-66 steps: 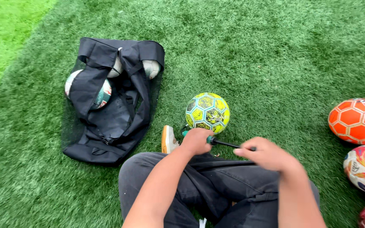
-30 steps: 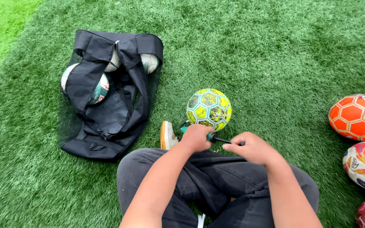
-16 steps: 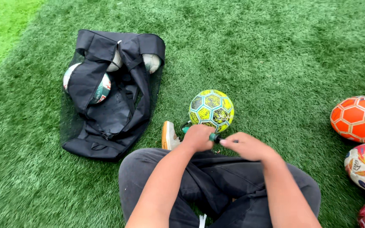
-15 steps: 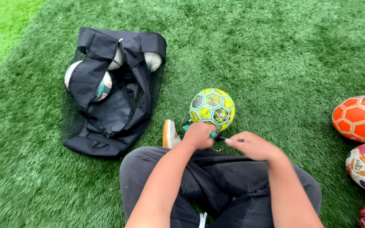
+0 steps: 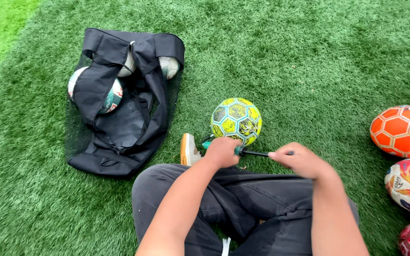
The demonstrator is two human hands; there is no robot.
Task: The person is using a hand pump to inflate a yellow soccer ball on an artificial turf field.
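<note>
While the black mesh bag (image 5: 119, 104) lies far left on the turf, left hand (image 5: 221, 151) clamps the hand pump (image 5: 243, 151) barrel beside the yellow ball (image 5: 236, 120); right hand (image 5: 300, 160) grips its handle. Pump looks light, rigid; thin rod likely bends—hold barrel.

I have only one view, from the camera on the person's head; it looks steeply down and forward at the artificial grass (image 5: 309, 52) (fairly near, about arm's reach), with the crossed legs (image 5: 243, 204) at the bottom edge.
</note>
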